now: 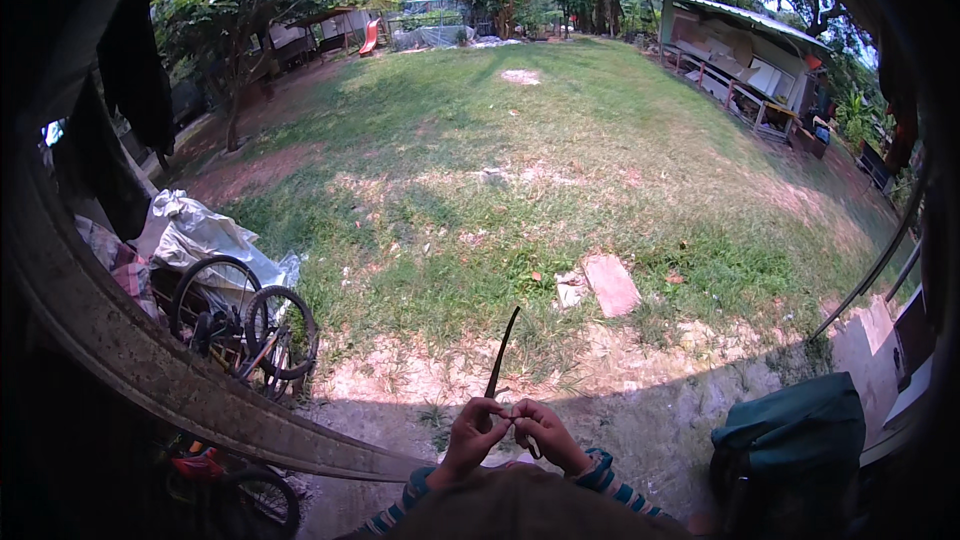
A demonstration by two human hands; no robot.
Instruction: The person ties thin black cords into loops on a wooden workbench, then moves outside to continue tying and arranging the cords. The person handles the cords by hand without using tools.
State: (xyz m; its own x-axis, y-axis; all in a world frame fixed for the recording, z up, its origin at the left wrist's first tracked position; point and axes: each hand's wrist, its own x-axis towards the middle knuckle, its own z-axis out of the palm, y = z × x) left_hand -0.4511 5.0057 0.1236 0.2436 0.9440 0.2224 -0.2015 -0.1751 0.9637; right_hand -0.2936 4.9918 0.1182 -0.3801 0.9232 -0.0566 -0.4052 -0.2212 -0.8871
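While the dark strip [503, 350] rose above the left hand [474, 437], whose fingers gripped it low down (a sensible hold, I judged), the right hand [543, 434] pinched narrow beside them, on what I couldn't tell. The strip seemed lightweight, bendable.

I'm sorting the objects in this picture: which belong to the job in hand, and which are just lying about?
In hand:
long, thin, dark strip, rising from the left hand
right hand, fingertips at the left's; anything pinched there is too small to tell

Apparently lying about:
flat, pinkish, rectangular slab
black-tyred bicycle
crumpled, silvery sheet
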